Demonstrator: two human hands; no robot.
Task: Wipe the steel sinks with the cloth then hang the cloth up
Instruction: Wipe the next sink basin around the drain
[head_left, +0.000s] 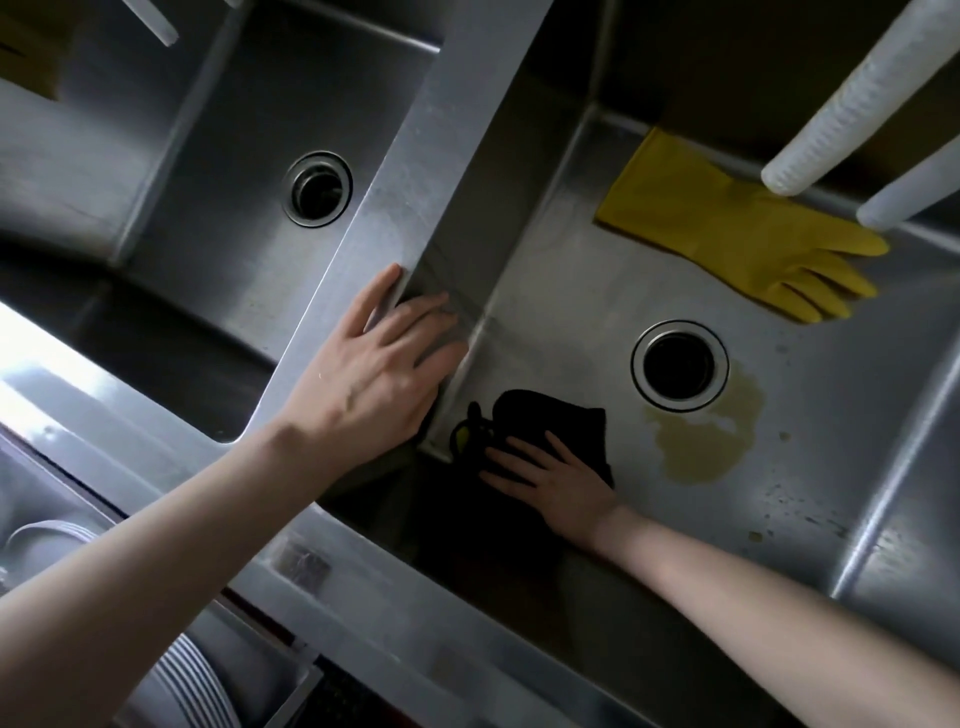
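Two steel sinks lie side by side: the left sink and the right sink, split by a steel divider. A black cloth lies on the right sink's floor near its front left corner. My right hand presses flat on the cloth, fingers spread. My left hand rests on the divider, fingers curled over its edge into the right sink, holding nothing. A yellowish puddle sits just in front of the right drain.
A yellow rubber glove lies at the back of the right sink. Two white ribbed tubes hang over it at top right. The left sink has its own drain. Stacked plates sit at the lower left, below the sink's front rim.
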